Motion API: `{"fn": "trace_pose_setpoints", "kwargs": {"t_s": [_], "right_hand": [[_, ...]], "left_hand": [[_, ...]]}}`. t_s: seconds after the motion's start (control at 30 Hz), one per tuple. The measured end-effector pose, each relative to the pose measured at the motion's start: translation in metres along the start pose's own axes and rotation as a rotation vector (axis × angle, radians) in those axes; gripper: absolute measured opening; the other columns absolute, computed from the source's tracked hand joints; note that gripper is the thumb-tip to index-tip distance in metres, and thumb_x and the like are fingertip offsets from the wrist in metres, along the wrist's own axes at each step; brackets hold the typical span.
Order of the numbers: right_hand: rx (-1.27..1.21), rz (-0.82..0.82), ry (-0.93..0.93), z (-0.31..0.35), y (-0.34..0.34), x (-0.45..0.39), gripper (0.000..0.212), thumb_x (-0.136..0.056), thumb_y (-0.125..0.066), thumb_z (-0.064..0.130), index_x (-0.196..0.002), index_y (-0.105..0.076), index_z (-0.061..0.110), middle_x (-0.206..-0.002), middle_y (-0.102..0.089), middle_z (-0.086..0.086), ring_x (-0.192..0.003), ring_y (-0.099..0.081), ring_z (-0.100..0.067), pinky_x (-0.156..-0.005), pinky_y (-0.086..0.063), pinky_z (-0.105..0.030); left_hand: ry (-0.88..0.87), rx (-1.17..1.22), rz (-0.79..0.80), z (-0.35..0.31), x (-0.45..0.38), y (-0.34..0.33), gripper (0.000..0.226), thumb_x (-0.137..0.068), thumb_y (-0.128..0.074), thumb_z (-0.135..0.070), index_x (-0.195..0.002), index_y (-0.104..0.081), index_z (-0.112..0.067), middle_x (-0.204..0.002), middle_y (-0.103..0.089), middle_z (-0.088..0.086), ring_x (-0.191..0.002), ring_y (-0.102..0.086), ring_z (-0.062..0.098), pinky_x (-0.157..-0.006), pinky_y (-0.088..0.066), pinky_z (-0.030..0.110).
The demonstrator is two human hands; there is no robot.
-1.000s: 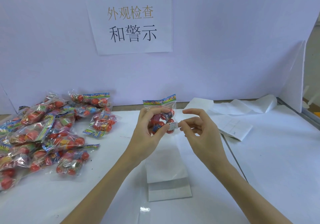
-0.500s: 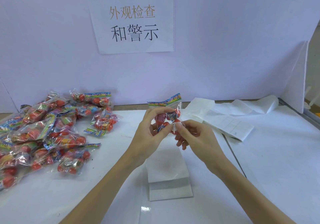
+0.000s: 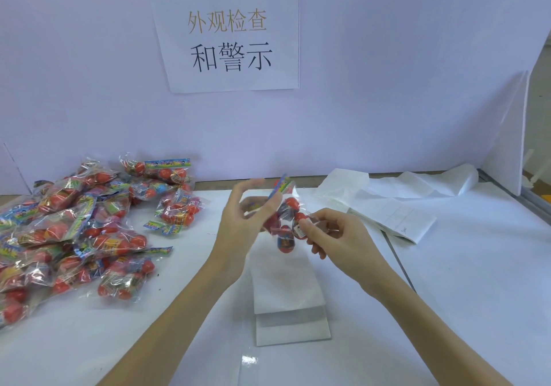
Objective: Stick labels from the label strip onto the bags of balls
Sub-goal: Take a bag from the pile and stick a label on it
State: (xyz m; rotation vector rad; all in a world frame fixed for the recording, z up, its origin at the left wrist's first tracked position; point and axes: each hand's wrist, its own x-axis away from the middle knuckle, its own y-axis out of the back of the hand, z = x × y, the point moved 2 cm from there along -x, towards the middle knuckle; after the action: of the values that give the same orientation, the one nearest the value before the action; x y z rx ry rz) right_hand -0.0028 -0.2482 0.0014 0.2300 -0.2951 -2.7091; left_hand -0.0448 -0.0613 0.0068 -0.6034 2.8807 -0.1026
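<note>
While the pile of bagged balls (image 3: 89, 230) waits at left, the held bag (image 3: 286, 221) hangs at centre frame. Left hand (image 3: 241, 224) opens, fingers loose; right hand (image 3: 337, 236) pinches it, thumb on the label (image 3: 299, 230) — next, set aside.

You are at a factory-style packing and inspection station: a white table (image 3: 447, 311) walled by plain white partitions (image 3: 387, 102), a printed Chinese sign (image 3: 229, 32) taped up reading "外观检查 和警示", a heap of identical bagged balls (image 3: 77, 230) at left, and label backing paper (image 3: 396, 203) at right.
</note>
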Motion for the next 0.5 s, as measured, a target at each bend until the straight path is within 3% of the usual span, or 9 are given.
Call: {"fn": "trace_pose_setpoints", "kwargs": {"t_s": [0.1, 0.17, 0.33, 0.4, 0.5], "right_hand": [[0.062, 0.011, 0.04, 0.0, 0.003, -0.001, 0.014, -0.093, -0.077, 0.034, -0.089, -0.078, 0.021, -0.071, -0.069, 0.002, -0.059, -0.064, -0.01, -0.058, -0.051, -0.021], [0.026, 0.024, 0.043, 0.001, 0.003, -0.001, 0.012, -0.093, -0.077, 0.034, -0.087, -0.08, 0.024, -0.07, -0.069, 0.004, -0.059, -0.063, -0.009, -0.057, -0.051, -0.02], [-0.079, 0.002, 0.023, 0.002, 0.003, -0.001, 0.032, -0.104, -0.063, 0.03, -0.079, -0.083, 0.025, -0.07, -0.072, -0.002, -0.061, -0.061, -0.01, -0.058, -0.05, -0.019], [-0.134, -0.01, -0.01, 0.0, 0.001, 0.0, 0.033, -0.107, -0.058, 0.03, -0.088, -0.084, 0.024, -0.073, -0.072, -0.003, -0.065, -0.063, -0.011, -0.06, -0.051, -0.02], [-0.189, 0.009, -0.077, -0.001, -0.001, 0.0, 0.033, -0.108, -0.053, 0.034, -0.103, -0.083, 0.02, -0.085, -0.076, -0.005, -0.07, -0.063, -0.01, -0.064, -0.052, -0.023]], "left_hand": [[-0.035, -0.108, -0.055, -0.002, -0.008, 0.014, 0.008, -0.087, -0.082, -0.032, -0.088, -0.08, -0.024, -0.09, -0.077, 0.002, -0.079, -0.069, 0.017, -0.063, -0.053, 0.018], [-0.056, -0.149, -0.051, -0.004, -0.011, 0.021, 0.009, -0.089, -0.08, -0.03, -0.081, -0.079, -0.026, -0.085, -0.075, -0.002, -0.071, -0.066, 0.01, -0.059, -0.05, 0.017], [-0.181, -0.235, 0.03, -0.004, -0.01, 0.019, 0.012, -0.104, -0.063, -0.023, -0.095, -0.067, -0.016, -0.078, -0.069, 0.007, -0.064, -0.064, 0.016, -0.056, -0.053, 0.027], [-0.255, -0.355, 0.019, 0.001, -0.006, 0.014, 0.011, -0.107, -0.056, -0.025, -0.097, -0.059, -0.021, -0.069, -0.063, 0.0, -0.053, -0.059, 0.018, -0.044, -0.05, 0.031], [-0.278, -0.419, -0.032, 0.003, -0.004, 0.011, 0.011, -0.107, -0.054, -0.03, -0.096, -0.054, -0.026, -0.067, -0.064, -0.004, -0.042, -0.06, 0.018, -0.034, -0.044, 0.027]]}}
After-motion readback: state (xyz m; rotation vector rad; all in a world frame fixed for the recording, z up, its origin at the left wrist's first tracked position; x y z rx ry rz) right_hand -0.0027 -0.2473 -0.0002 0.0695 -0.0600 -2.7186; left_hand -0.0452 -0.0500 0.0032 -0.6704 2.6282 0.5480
